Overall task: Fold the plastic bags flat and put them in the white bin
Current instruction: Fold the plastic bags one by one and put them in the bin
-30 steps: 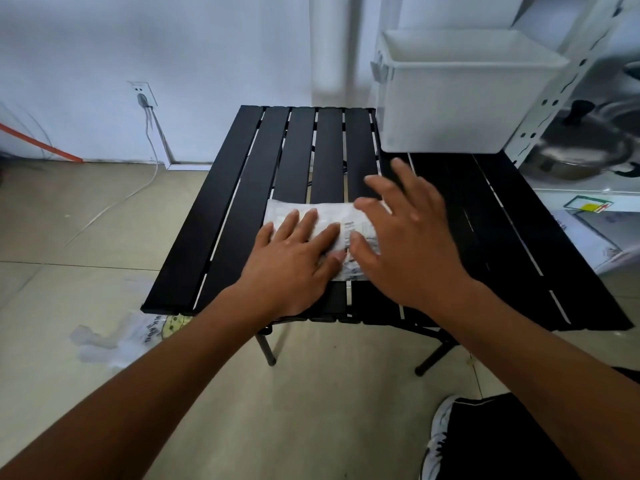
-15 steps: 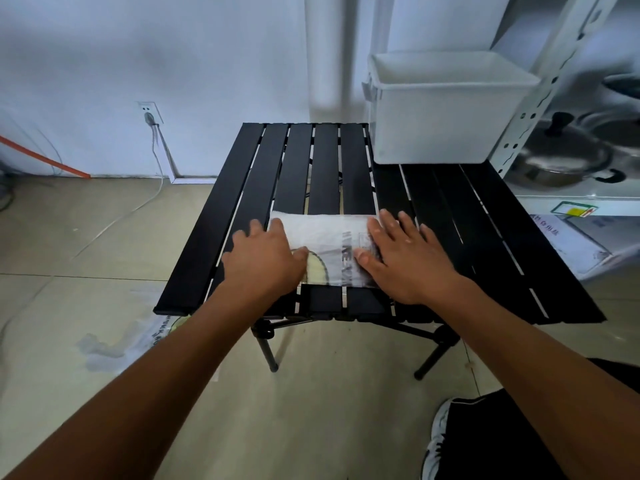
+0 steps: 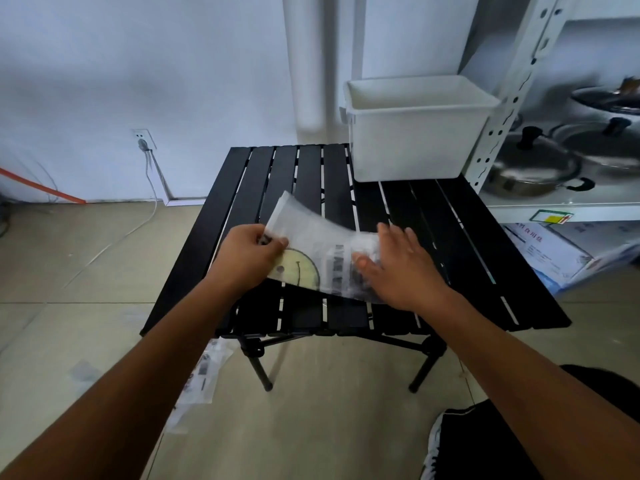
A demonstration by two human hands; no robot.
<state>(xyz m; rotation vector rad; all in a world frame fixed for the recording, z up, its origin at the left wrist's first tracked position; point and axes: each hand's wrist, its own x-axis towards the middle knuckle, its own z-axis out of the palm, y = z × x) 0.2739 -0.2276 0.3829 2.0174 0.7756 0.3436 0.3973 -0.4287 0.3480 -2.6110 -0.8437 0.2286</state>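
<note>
"Head view, centre of frame: where exactly is the bag?"

"On the near half of the table. Its right part lies on the top. Its left end is raised and curves over toward the right."

"And the hands?"

"The left hand pinches the raised end between thumb and curled fingers. The right hand lies on the right part with fingers straight and spread. It presses rather than grips."

"So the step is a fold, left end over right?"

"That's my reading. To do it well, I'd carry the pinched end low across so the thin film doesn't balloon. Then I'd line its edge up with the edge under the right hand. The right hand should pin the bag until the flap is nearly down, then slip away. Otherwise it ends up inside the fold."

"What could go wrong?"

"The film looks slippery and springy, so I'd guess it reopens. A flat palm smoothing from the crease outward would push the air out. The table top has gaps, so a corner could dip into one."

"And afterwards?"

"The bin stands on the table's far right corner, in the upper right of the frame. It is open-topped and well apart from the bag, and I can't see what's inside. A second bag lies on the floor at lower left, by the table's near edge, so more folding seems to be left. A shelf with pots fills the right edge."
</note>
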